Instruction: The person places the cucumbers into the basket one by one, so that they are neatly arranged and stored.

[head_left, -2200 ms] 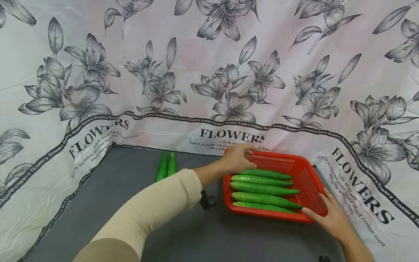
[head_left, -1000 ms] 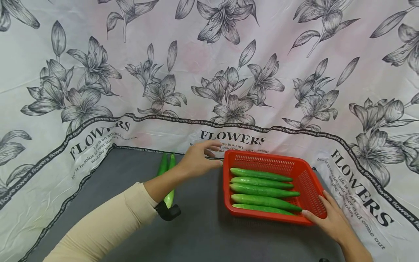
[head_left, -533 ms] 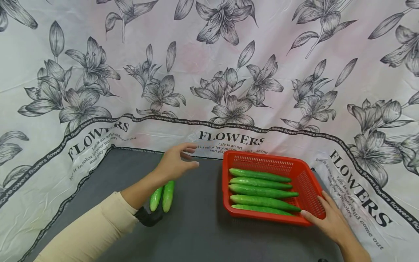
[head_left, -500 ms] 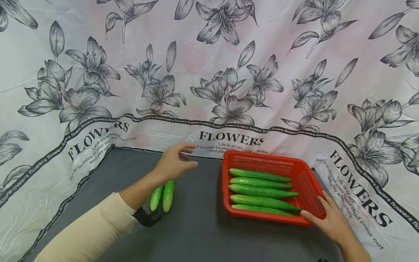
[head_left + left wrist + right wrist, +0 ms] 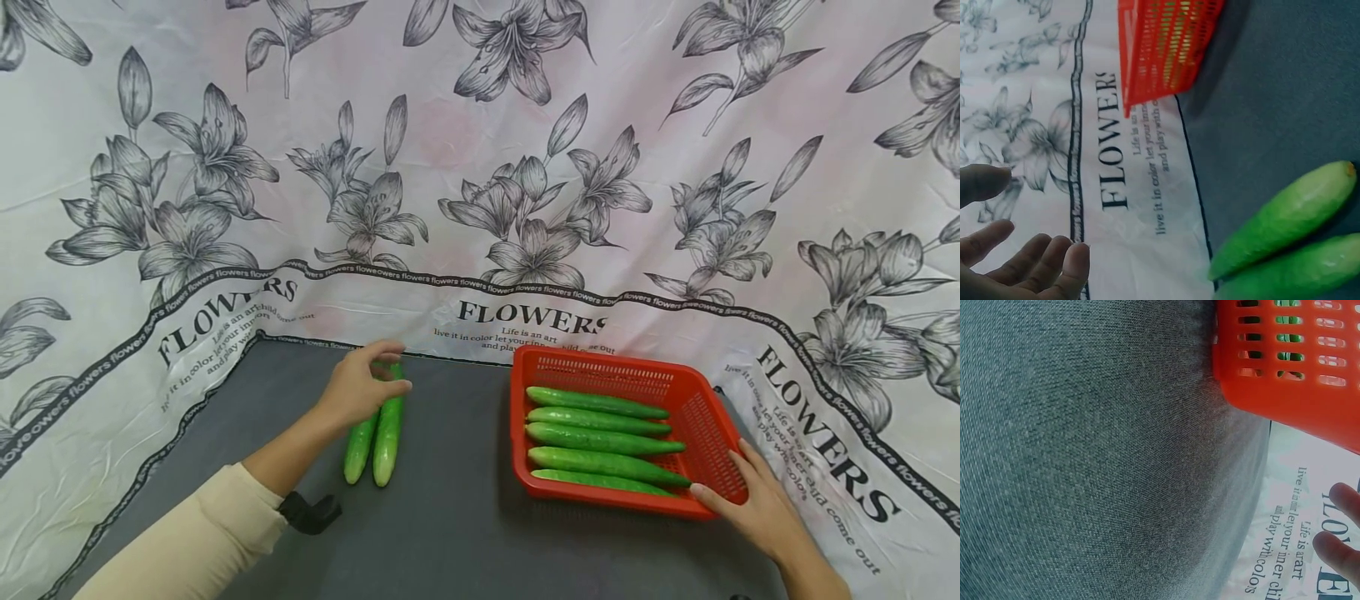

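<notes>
the left hand (image 5: 358, 390) hovers over the far ends of two cucumbers (image 5: 375, 433), fingers loosely spread and curved, gripping nothing; the left wrist view shows the fingers (image 5: 1035, 259) apart from the cucumbers (image 5: 1291, 247), with the cloth behind them. whether a fingertip touches a cucumber i cannot tell. the two cucumbers lie side by side, touching, on the grey mat (image 5: 450, 533), left of the basket and well apart from it. the right hand (image 5: 757, 508) rests flat on the near right corner of the red basket (image 5: 705, 417), fingers straight against the rim. five cucumbers (image 5: 600, 435) lie in a row inside the basket. a floral cloth (image 5: 480, 167) printed "flowers" stands behind and around the mat.
</notes>
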Available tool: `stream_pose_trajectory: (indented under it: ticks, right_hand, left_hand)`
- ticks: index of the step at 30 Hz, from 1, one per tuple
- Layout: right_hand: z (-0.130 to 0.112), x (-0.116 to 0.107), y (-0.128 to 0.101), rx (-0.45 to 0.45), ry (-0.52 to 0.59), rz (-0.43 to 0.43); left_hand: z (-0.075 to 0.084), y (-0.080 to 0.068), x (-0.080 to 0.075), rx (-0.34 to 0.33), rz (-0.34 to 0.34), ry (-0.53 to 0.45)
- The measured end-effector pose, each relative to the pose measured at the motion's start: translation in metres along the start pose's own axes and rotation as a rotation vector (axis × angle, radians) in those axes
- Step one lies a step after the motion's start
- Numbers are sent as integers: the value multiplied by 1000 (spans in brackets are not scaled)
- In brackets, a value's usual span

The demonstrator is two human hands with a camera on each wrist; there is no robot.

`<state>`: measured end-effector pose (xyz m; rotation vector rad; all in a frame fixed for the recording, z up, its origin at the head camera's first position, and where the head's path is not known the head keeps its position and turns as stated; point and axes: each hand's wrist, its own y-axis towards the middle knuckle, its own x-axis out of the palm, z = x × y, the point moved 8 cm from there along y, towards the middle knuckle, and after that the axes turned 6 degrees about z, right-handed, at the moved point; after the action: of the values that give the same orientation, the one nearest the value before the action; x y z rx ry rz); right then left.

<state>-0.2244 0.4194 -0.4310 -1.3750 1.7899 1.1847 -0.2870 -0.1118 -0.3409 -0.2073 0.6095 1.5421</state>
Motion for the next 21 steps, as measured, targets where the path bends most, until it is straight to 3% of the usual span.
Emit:
stream_pose_trajectory:
  ticks: [8,21]
  right_hand:
    - [1,0,0,-2,-9,1]
    - [0,-1,0,5,-17,-4]
  left_hand:
    - [-29,-2,-9,-80,41,51]
    - [-74,-5,-9,-201,35,102]
